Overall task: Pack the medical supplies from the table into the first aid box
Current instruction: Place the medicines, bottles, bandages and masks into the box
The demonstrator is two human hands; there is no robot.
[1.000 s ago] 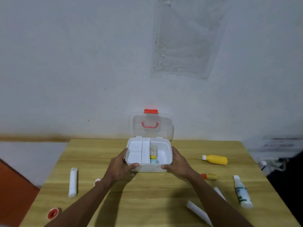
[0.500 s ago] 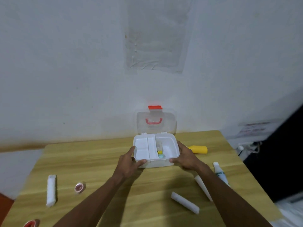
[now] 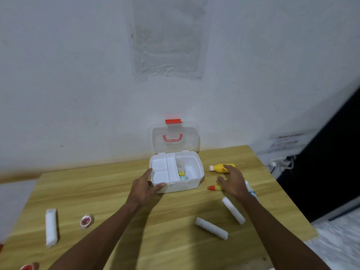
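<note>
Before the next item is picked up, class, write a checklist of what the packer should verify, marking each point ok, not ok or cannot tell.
1. Lid open: ok, it stands upright behind the first aid box.
2. Box steadied: ok, the left hand grips its front left corner.
3. Right hand free: ok, open and holding nothing, spread over the yellow bottle.
4. Room inside: ok, bare floor shows in the large compartment.
5. Bottle's cap tight: cannot tell.
6. Everything packed: not ok, white rolls and bottles lie on the table.
</note>
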